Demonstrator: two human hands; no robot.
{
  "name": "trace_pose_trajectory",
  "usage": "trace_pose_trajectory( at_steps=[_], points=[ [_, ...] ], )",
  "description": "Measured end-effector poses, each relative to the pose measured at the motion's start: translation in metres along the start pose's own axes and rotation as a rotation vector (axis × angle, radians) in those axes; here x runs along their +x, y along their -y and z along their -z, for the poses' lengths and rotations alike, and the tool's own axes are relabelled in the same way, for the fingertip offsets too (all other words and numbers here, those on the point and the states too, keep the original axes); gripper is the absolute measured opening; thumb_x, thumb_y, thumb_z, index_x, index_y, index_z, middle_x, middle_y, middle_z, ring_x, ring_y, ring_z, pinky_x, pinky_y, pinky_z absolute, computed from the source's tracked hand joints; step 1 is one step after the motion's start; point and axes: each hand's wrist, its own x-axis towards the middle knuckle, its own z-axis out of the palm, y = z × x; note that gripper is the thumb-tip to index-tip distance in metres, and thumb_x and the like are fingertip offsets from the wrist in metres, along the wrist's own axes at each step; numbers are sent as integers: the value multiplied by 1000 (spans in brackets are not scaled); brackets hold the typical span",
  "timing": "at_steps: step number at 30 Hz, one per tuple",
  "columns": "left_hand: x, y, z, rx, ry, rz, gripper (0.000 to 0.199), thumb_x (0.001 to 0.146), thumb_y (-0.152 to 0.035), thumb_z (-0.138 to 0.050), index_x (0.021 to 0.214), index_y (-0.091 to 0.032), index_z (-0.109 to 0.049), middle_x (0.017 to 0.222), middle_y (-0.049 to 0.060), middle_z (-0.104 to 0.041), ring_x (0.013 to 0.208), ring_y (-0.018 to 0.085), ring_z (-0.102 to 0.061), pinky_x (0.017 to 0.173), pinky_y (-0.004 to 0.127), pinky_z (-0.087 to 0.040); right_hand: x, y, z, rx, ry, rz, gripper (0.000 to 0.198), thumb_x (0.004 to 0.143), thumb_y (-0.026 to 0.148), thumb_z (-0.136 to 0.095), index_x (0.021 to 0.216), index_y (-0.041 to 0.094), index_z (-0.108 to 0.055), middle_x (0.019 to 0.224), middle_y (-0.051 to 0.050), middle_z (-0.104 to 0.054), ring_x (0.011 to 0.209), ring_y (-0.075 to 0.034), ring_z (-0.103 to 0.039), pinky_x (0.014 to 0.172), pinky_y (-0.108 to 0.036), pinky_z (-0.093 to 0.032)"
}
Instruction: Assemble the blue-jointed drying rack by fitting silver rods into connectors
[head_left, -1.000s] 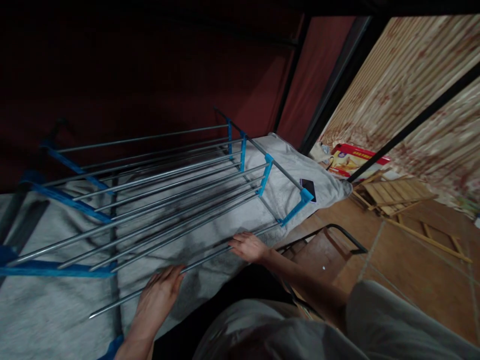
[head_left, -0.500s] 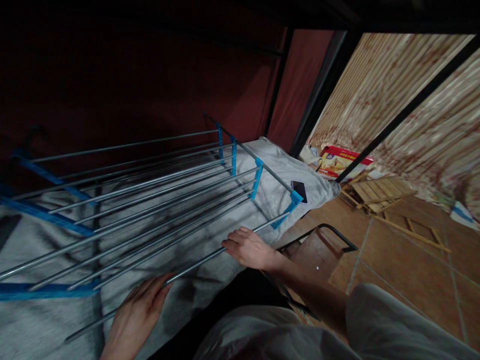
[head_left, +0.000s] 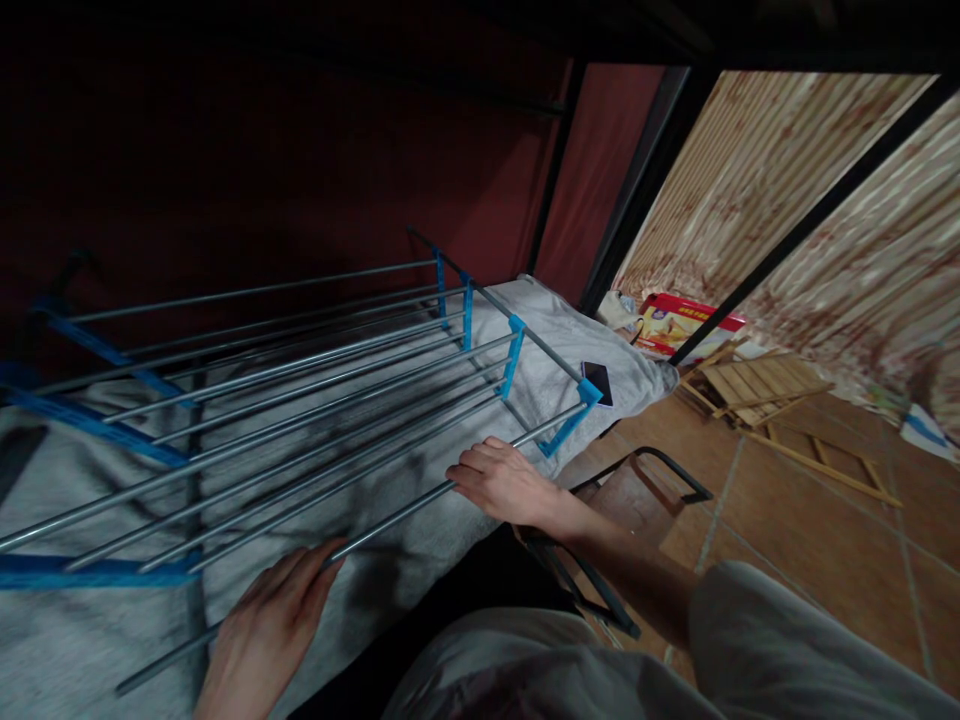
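Both hands, left (head_left: 262, 625) and right (head_left: 502, 480), are gripping the nearest rod (head_left: 390, 515). Keeping it level (blue bracket (head_left: 566, 425) far right) is helping.

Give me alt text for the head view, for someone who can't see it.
Both hands grip the nearest loose metal rod of a blue-and-steel rack lying on a grey blanket: left hand near one end, right hand closer to a blue corner joint. A phone lies on the blanket; a red box lies on the floor beyond.
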Motion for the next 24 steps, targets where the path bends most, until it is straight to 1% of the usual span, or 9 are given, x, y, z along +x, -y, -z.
trace_pose_trajectory(
  at_steps=[3,5,7,9,12,15,17,19,24],
  points=[
    [-4,3,-4,-6,24,23,51,100,-56,-34,116,-25,-71,103,4,-77,91,22,-73,80,31,-58,-1,1,-6,3,13,-22,29,106,29,-38,104,19,-65,90,-5,-63,83,-16,-53,81,-32,-36],
    [-8,8,-9,-4,50,42,52,100,-57,-34,116,-24,-71,103,5,-77,91,22,-73,80,31,-58,-2,1,-17,23,49,-27,27,106,29,-39,105,19,-65,91,-5,-63,85,-16,-54,82,-32,-37],
    [-13,12,-16,-2,87,55,53,100,-57,-34,114,-24,-72,105,5,-77,92,22,-74,81,31,-59,-6,1,-35,60,97,-27,25,105,30,-42,106,19,-64,94,-5,-64,89,-17,-55,84,-32,-39],
    [-17,15,-24,5,142,73,53,100,-55,-34,114,-23,-73,109,5,-76,93,23,-74,82,32,-59,-12,-1,-59,96,139,-43,23,104,31,-45,107,19,-65,97,-5,-65,91,-17,-56,85,-33,-41],
    [-24,14,-35,21,248,123,48,100,-48,-34,116,-23,-73,113,5,-76,95,23,-74,82,34,-59,-24,-3,-94,123,173,-95,22,103,30,-48,110,19,-66,98,-5,-66,90,-17,-58,85,-34,-44],
    [-29,12,-44,17,319,175,46,99,-43,-35,118,-24,-72,115,5,-75,99,23,-73,85,33,-59,-31,-4,-115,132,171,-113,23,102,28,-48,112,19,-66,100,-6,-67,91,-18,-59,86,-34,-46],
    [-32,13,-48,12,342,197,45,98,-43,-37,119,-24,-72,116,5,-75,100,24,-73,87,34,-59,-32,-4,-119,129,173,-101,23,102,28,-47,112,19,-67,101,-6,-67,93,-18,-60,86,-35,-46],
    [-33,14,-50,7,347,206,45,97,-43,-38,120,-25,-72,117,6,-75,100,24,-73,87,34,-60,-31,-3,-117,119,185,-89,22,102,27,-48,110,18,-67,100,-7,-67,92,-18,-60,85,-34,-46],
    [-34,21,-50,-63,282,157,47,98,-50,-37,114,-25,-74,112,4,-77,99,22,-74,87,30,-60,-24,-2,-97,94,180,-87,22,103,26,-45,110,18,-64,100,-6,-66,91,-17,-58,83,-33,-44]
  ],
)
